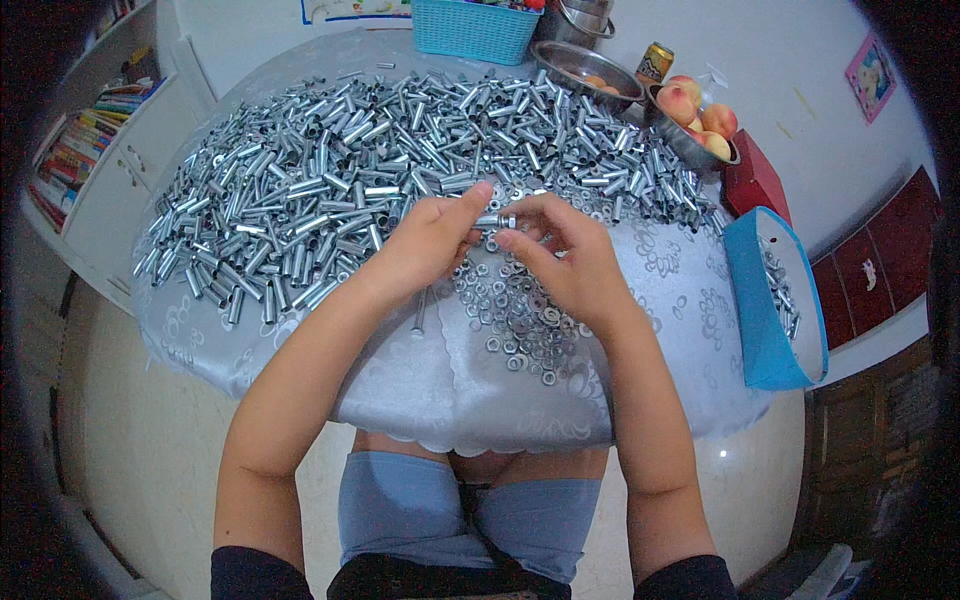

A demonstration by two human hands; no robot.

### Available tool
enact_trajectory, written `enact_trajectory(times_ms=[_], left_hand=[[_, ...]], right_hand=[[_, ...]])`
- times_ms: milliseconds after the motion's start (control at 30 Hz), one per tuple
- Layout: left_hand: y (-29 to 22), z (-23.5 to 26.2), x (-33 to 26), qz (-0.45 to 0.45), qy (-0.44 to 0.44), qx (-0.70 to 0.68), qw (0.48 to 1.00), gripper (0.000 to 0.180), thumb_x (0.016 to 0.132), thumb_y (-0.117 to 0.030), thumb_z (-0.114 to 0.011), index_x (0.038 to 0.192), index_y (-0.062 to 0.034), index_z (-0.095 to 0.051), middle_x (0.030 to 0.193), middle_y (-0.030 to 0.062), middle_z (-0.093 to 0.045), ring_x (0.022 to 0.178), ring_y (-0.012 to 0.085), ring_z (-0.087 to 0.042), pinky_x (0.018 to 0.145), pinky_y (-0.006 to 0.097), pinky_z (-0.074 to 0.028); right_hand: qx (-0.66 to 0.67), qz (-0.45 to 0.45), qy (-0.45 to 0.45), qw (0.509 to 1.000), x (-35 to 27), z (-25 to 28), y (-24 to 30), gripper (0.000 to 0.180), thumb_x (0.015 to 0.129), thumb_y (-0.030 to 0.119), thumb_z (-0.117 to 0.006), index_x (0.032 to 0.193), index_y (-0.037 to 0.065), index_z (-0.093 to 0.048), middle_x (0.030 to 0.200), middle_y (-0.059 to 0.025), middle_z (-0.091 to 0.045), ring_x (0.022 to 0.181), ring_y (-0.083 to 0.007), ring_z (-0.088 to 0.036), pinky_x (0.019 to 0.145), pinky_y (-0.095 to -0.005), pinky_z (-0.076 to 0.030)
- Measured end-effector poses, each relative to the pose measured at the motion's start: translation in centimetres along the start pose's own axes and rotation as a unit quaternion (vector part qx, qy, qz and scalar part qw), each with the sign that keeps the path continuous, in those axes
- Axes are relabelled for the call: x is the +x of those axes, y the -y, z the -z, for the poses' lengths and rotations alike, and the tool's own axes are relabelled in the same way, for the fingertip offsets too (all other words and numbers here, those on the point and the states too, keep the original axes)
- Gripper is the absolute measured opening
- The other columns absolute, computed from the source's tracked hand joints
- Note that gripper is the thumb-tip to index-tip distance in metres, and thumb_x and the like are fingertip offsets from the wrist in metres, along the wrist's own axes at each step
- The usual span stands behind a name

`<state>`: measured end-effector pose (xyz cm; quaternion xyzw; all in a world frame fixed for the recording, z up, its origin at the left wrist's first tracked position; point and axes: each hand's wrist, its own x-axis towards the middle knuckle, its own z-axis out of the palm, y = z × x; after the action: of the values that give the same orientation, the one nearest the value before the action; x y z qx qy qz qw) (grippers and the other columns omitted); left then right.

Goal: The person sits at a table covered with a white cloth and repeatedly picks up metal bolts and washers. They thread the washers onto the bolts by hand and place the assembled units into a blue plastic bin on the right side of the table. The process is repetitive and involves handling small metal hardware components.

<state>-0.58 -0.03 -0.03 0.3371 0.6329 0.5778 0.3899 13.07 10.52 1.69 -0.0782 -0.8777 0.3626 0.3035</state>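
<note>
Over the middle of the table, my left hand (pixel 432 240) is closed around a short shiny metal sleeve (pixel 487 222), thumb pointing up. My right hand (pixel 572 258) meets it from the other side, thumb and fingers pinching a hex nut (pixel 508 222) at the sleeve's end. Whether a bolt runs inside the sleeve is hidden. Below my hands lies a spread of loose nuts (pixel 512 318). Washers (pixel 520 190) lie just beyond my fingers. A long bolt (pixel 420 312) rests on the cloth near my left wrist. A wide heap of metal sleeves (pixel 300 185) covers the table's far and left parts.
A blue fabric bin (pixel 752 310) holding metal parts stands at the right edge of the silver tablecloth (pixel 440 400). Farther back are a bowl of peaches (pixel 700 125), a steel bowl (pixel 570 62), a can (pixel 655 62), a red box (pixel 755 178) and a turquoise basket (pixel 472 32).
</note>
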Motion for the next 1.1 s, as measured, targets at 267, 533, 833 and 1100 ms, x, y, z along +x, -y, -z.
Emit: enact_trajectory(times_ms=[267, 533, 833, 1100], left_hand=[[-0.5, -0.1, -0.4, -0.033, 0.015, 0.078, 0.996, 0.058, 0.085, -0.055, -0.04, 0.056, -0.0059, -0.051, 0.051, -0.001, -0.043, 0.047, 0.008, -0.036, 0.045, 0.024, -0.029], [-0.4, -0.1, -0.3, -0.028, 0.015, 0.081, 0.996, 0.057, 0.086, -0.053, -0.04, 0.056, -0.0058, -0.052, 0.051, -0.0015, -0.042, 0.046, 0.008, -0.035, 0.044, 0.024, -0.028], [-0.3, -0.3, -0.4, -0.017, 0.025, 0.095, 0.995, 0.057, 0.086, -0.053, -0.04, 0.055, -0.0063, -0.05, 0.05, -0.0021, -0.04, 0.047, 0.0088, -0.034, 0.045, 0.025, -0.028], [-0.6, -0.3, -0.5, 0.022, -0.004, 0.043, 0.999, 0.056, 0.085, -0.054, -0.041, 0.053, -0.0079, -0.047, 0.051, -0.0026, -0.04, 0.047, 0.0078, -0.034, 0.044, 0.024, -0.028]], right_hand=[[0.008, -0.094, 0.046, 0.994, -0.1, 0.1, -0.5, 0.026, 0.078, 0.025, -0.064, 0.091, 0.003, -0.059, 0.075, -0.0124, -0.06, 0.064, -0.0171, -0.057, 0.057, -0.0286, -0.045], [0.005, -0.095, 0.029, 0.995, -0.3, 0.0, -0.2, 0.028, 0.078, 0.028, -0.064, 0.088, 0.003, -0.057, 0.066, -0.0114, -0.058, 0.057, -0.0177, -0.056, 0.053, -0.0303, -0.043], [-0.038, -0.048, 0.041, 0.997, -0.2, 0.2, 0.0, 0.027, 0.08, 0.028, -0.061, 0.088, 0.003, -0.055, 0.064, -0.0127, -0.057, 0.058, -0.024, -0.057, 0.055, -0.0334, -0.043], [-0.027, -0.005, 0.011, 1.0, -0.3, -0.1, 0.3, 0.023, 0.085, 0.026, -0.052, 0.085, 0.003, -0.056, 0.07, -0.0142, -0.059, 0.066, -0.0327, -0.058, 0.059, -0.0383, -0.044]])
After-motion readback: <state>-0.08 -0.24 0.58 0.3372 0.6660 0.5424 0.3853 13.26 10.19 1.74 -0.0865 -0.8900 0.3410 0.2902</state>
